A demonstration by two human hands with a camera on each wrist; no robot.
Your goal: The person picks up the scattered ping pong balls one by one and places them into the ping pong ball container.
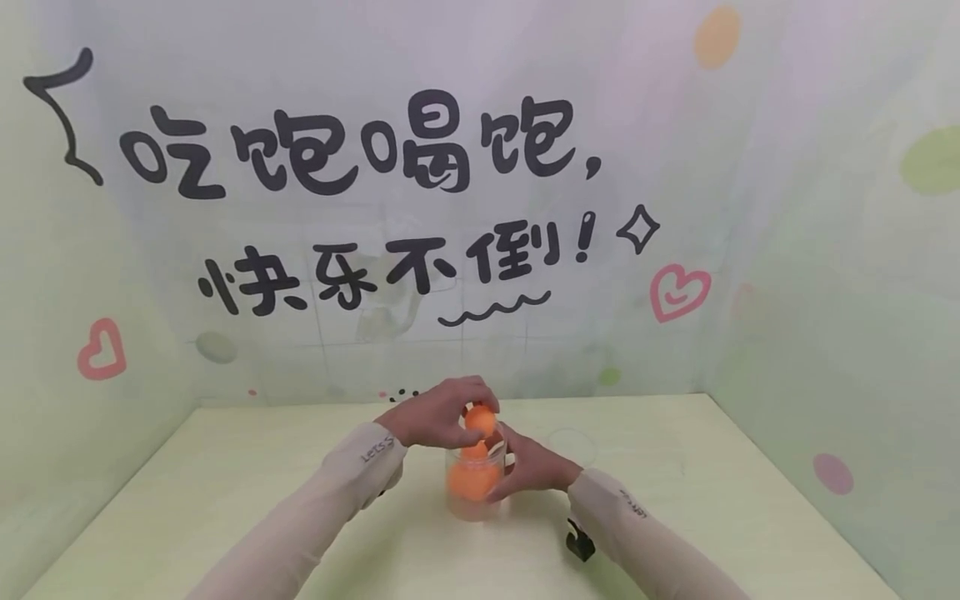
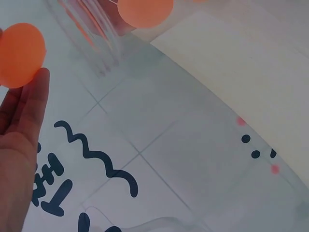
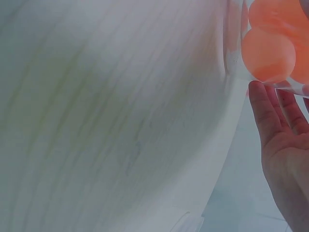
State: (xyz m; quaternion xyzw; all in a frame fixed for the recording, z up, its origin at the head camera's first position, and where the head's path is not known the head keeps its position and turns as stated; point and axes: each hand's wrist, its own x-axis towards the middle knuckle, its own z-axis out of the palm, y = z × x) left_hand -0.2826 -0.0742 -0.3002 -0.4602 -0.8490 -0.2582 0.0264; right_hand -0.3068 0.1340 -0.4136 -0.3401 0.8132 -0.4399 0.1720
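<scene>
A clear cylindrical jar (image 1: 475, 510) stands upright on the table, with several orange ping-pong balls (image 1: 472, 482) inside. My left hand (image 1: 438, 412) pinches one orange ping-pong ball (image 1: 482, 421) between thumb and fingers, right at the jar's mouth. In the left wrist view that held ball (image 2: 21, 55) sits against the fingertips, apart from the jar wall (image 2: 91, 38). From the right side, my right hand (image 1: 536, 467) grips the jar, thumb in front and fingers behind. The right wrist view shows its fingers (image 3: 264, 108) against the wall beside the balls (image 3: 269, 55).
A clear round lid-like disc (image 1: 572, 447) lies on the pale table (image 1: 262, 467), behind the right wrist. Printed fabric walls (image 1: 360, 350) with dark lettering enclose the table at the back and sides. A small black piece (image 1: 580, 542) hangs by the right sleeve.
</scene>
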